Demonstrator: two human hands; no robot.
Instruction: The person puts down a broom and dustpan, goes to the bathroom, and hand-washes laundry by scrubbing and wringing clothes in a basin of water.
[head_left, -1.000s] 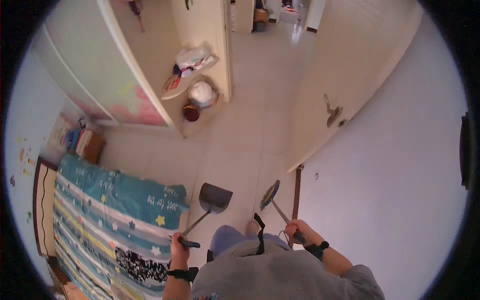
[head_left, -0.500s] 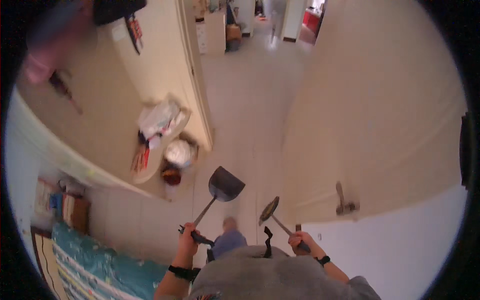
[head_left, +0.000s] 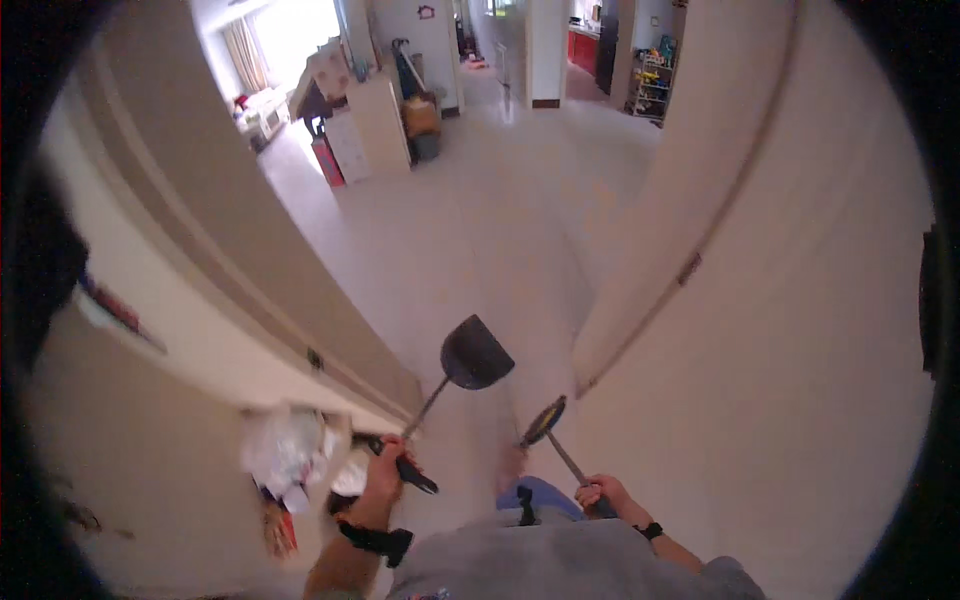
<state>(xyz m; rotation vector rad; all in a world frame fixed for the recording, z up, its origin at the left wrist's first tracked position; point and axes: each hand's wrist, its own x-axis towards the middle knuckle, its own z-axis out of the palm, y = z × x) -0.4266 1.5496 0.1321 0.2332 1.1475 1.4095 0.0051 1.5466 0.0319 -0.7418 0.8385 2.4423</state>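
Note:
My left hand grips the black handle of a dark spatula, whose wide blade points forward and up over the floor. My right hand holds the thin handle of a small round skimmer with a yellowish rim, tilted up to the left. Both tools hang in the air in front of my grey shirt, a short gap between their heads. A dark band is on each wrist.
A doorway lies ahead, with a cream door frame at left and a cream door at right. White bags sit low left. Beyond, a tiled hall holds boxes and a cabinet.
The view has swung up and forward from a bedroom with a striped bed to the doorway and hall. Both hands keep their tools, which stay raised in front of me.

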